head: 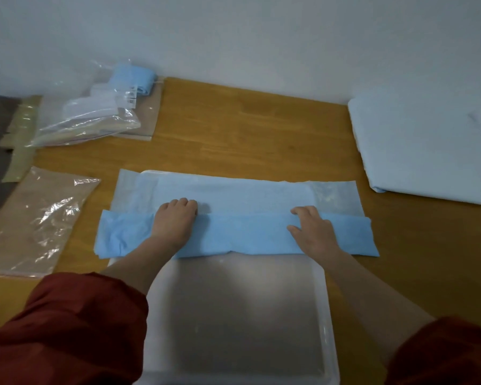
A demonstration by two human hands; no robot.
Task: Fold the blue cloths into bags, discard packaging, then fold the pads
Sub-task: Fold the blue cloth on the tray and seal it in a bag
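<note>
A blue pad point(233, 195) lies flat across the far part of a translucent plastic tray point(233, 315) on the wooden table. Its near edge is folded over into a darker blue band point(242, 234) running left to right. My left hand point(175, 220) rests on the band's left part with fingers curled at the fold's far edge. My right hand point(311, 232) presses on the band's right part, fingers reaching over the same edge. Both red sleeves show at the bottom.
A stack of pale blue pads point(428, 145) lies at the right. At the far left, clear bags point(95, 115) hold folded blue and white cloth. An empty clear bag point(36, 220) lies near left, beside brown and olive sheets point(17, 134). A white wall stands behind.
</note>
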